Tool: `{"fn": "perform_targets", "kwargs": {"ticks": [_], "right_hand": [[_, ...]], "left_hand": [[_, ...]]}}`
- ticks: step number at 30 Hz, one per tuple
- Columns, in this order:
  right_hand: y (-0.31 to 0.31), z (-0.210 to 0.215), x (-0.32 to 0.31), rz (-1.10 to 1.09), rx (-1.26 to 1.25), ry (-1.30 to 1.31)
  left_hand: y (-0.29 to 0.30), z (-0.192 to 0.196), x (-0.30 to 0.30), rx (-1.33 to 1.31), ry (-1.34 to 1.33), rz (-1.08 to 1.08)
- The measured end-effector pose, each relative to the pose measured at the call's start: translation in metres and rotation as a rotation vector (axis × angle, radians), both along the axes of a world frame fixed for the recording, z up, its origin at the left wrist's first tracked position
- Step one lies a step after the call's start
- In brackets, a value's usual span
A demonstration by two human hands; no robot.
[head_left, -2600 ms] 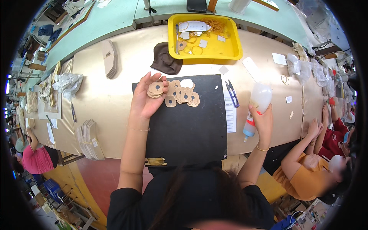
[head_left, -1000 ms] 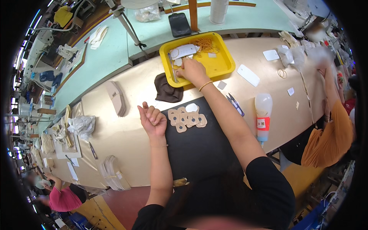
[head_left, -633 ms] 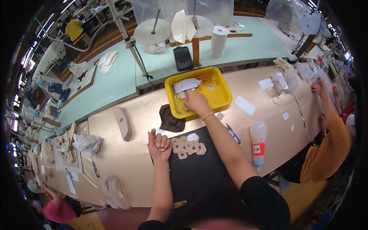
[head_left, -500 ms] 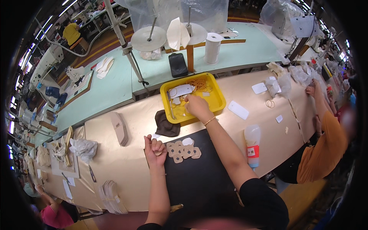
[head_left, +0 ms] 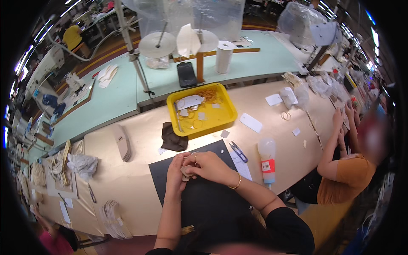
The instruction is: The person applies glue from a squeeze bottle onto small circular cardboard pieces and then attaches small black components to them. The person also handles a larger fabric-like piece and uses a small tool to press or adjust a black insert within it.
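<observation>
Both of my hands meet over the black mat [head_left: 212, 199] on the tan worktable. My left hand [head_left: 177, 172] and my right hand [head_left: 209, 165] together pinch a small stack of tan flat cut pieces [head_left: 186, 171]; most of the stack is hidden by my fingers. A gold bangle sits on my right wrist. The yellow tray [head_left: 221, 123] with small parts and rubber bands stands just beyond the mat.
A dark brown cloth piece [head_left: 172, 139] lies left of the tray. Blue-handled snips [head_left: 239, 152] and a squeeze bottle [head_left: 267, 159] sit right of the mat. Stacks of tan pieces [head_left: 122, 142] lie left. A co-worker in an orange top [head_left: 346, 178] sits at the right.
My right hand has come back from the yellow tray to my left hand over the mat. The tan pieces that lay spread on the mat are now gathered between my hands.
</observation>
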State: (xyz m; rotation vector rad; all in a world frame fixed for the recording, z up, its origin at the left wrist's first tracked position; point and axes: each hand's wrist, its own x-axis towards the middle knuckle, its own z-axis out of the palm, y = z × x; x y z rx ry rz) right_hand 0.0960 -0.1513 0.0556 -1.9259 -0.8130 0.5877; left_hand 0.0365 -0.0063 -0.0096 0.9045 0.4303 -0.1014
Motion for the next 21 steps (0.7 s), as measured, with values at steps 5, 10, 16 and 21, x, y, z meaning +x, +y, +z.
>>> {"fn": "perform_targets", "kwargs": {"ticks": [5,10,16,21], "right_hand": [[-0.011,-0.013,-0.013,0.015,0.048,-0.258],[-0.021,-0.012,-0.025,0.101,0.062,-0.109],[-0.021,-0.010,-0.037,0.041,0.044,-0.351],[-0.026,-0.007,-0.042,0.121,0.039,-0.211]], "left_hand": [[-0.019,0.006,-0.014,-0.063,-0.012,-0.082],[-0.029,0.015,-0.019,-0.017,-0.002,-0.119],[-0.039,0.019,-0.030,0.055,-0.063,-0.056],[-0.038,0.018,-0.040,-0.016,-0.129,-0.041]]}}
